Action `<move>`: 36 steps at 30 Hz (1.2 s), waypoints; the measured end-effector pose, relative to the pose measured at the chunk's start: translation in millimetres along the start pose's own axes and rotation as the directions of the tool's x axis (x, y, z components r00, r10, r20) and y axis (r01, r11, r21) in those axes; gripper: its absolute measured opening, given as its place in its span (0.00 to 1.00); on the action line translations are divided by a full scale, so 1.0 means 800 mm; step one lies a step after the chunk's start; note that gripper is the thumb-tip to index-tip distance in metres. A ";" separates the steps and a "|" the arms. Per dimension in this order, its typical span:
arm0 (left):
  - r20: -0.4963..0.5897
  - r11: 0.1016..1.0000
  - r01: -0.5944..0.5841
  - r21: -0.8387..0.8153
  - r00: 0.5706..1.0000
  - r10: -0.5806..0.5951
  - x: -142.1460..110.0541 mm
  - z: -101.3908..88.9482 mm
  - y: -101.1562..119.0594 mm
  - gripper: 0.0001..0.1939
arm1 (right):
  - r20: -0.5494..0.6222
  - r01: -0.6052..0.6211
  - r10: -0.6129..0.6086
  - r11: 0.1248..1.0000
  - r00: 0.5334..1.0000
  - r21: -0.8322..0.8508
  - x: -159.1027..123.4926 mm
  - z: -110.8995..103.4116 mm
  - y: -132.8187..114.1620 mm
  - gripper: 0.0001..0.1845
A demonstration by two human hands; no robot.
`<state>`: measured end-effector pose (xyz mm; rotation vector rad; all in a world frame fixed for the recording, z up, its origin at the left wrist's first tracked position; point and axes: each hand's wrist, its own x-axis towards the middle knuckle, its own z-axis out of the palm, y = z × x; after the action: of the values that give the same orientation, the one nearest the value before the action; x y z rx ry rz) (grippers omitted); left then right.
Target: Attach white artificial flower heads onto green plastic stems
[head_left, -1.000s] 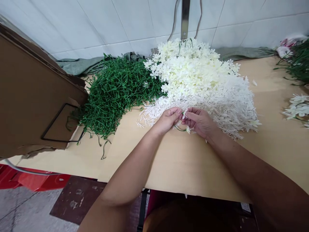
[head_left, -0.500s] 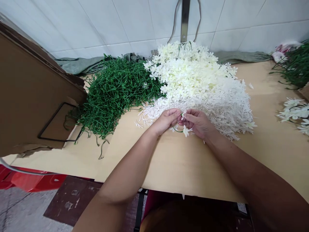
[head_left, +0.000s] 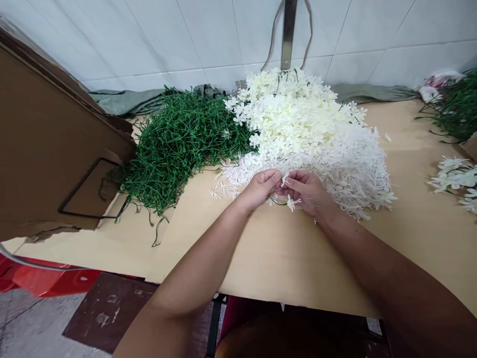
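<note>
My left hand pinches a thin green artificial flower stem, whose lower branch carries a white flower below my fingers. Touching it from the right, my right hand has thumb and forefinger closed on a small white blossom at the stem's tip. Both hands meet just in front of a heap of white stamen pieces. Behind that rises a pile of loose white flower heads. To the left of these lies a tangled mound of green plastic stems.
A cardboard box stands at the left of the cardboard-covered table. Several assembled white flower sprays lie at the right, with more green stems behind. A metal bar runs down the tiled wall.
The view has shifted slightly, so everything sits a little lower. Both hands stay together at the stem tip, with only small finger movement around the blossom.
</note>
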<state>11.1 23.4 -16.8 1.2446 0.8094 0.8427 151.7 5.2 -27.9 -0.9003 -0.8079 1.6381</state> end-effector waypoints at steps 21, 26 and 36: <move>0.061 0.963 -0.103 0.249 0.994 0.090 -0.006 -0.010 0.008 0.25 | 0.062 -0.031 0.032 0.999 0.998 -0.013 -0.008 0.000 -0.012 0.16; 0.061 0.938 -0.099 0.332 0.995 0.083 -0.005 -0.009 0.010 0.25 | 0.017 -0.031 0.032 0.998 0.999 -0.047 -0.006 0.004 -0.011 0.16; 0.048 0.964 -0.113 0.242 0.993 0.104 -0.002 -0.009 0.004 0.27 | -0.020 0.008 -0.009 0.998 1.000 -0.070 -0.008 0.008 -0.016 0.18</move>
<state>3.7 26.0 -14.8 1.5292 0.8410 0.8238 152.8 1.2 -12.7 -0.9602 -0.8579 1.5991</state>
